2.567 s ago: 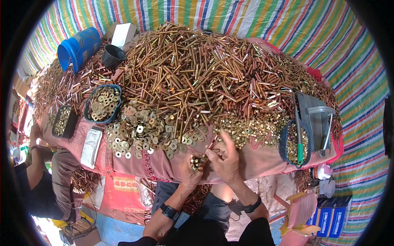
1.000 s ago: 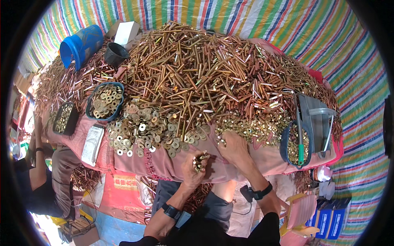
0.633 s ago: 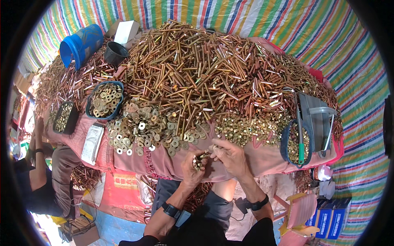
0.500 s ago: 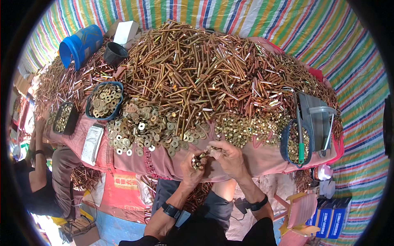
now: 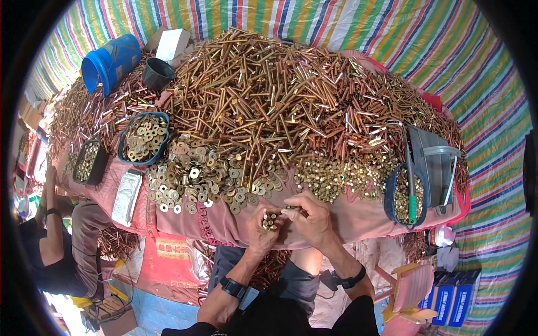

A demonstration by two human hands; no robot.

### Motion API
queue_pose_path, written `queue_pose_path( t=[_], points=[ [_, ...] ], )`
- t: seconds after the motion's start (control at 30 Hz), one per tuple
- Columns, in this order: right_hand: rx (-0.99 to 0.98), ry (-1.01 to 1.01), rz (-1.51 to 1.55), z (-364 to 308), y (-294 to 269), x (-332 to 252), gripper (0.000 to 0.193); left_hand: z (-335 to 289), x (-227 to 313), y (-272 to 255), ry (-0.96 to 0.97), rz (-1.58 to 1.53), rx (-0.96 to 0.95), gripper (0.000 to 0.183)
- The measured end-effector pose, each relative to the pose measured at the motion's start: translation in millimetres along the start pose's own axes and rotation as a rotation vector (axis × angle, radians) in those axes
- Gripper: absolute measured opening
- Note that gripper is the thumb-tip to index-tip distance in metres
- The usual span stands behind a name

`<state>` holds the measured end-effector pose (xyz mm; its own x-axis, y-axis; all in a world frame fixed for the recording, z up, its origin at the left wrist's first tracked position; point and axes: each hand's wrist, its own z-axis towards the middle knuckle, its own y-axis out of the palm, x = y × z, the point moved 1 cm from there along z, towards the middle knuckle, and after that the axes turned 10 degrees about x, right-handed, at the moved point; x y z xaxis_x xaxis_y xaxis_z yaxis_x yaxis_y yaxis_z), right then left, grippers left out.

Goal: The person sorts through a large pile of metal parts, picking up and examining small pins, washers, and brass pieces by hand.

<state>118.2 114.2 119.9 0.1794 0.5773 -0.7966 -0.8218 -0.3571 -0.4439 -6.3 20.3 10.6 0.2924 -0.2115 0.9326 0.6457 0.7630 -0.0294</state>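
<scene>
Several bolts (image 5: pixel 269 223) are bundled in my left hand (image 5: pixel 260 238), their ends pointing up out of the closed fingers. Close against it on the right, my right hand (image 5: pixel 311 219) has thumb and fingers pinched together by the bolts; what lies in the pinch, small and brassy, is too small to name. Both hands are over the near edge of the cloth-covered table (image 5: pixel 230 225). Just beyond them lie loose washers (image 5: pixel 193 172) to the left and a spread of nuts (image 5: pixel 342 176) to the right. Behind these rises a large heap of bolts (image 5: pixel 263 84).
A blue tub of washers (image 5: pixel 144 137) and a dark tray of nuts (image 5: pixel 89 162) stand left. At right are a tub of nuts (image 5: pixel 404 199), a green-handled tool (image 5: pixel 412 207) and a grey scoop (image 5: pixel 431 165). A blue bucket (image 5: pixel 112 63) lies far left. A co-worker (image 5: pixel 53 241) sits left.
My right fingers have shifted slightly at the bolts. The bundle in my left hand has turned a little, showing more of the bolts' ends.
</scene>
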Motion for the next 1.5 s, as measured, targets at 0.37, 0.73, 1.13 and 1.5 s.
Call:
queue_pose_path(
  t=[0.37, 0.73, 1.13, 1.5],
  points=[
    [-0.008, -0.129, -0.095, -0.2, -1.6, -2.3, 0.023, -1.7, -1.5, -1.1, -0.113, -0.112, -0.031, 0.014],
    [0.064, -0.106, -0.082, -4.5, 0.6, 3.9, 0.029, -0.2, -1.6, -1.2, -0.102, -0.137, -0.029, 0.017],
    [0.079, 0.02, -0.052, -10.7, 7.6, 8.6, 0.031, -2.4, 2.0, -2.2, -0.196, -0.199, -0.04, 0.021],
    [0.067, 0.033, 0.15, -9.9, 6.2, 17.8, 0.029, -3.2, 1.8, -2.7, -0.244, -0.294, -0.076, 0.021]
  ],
)
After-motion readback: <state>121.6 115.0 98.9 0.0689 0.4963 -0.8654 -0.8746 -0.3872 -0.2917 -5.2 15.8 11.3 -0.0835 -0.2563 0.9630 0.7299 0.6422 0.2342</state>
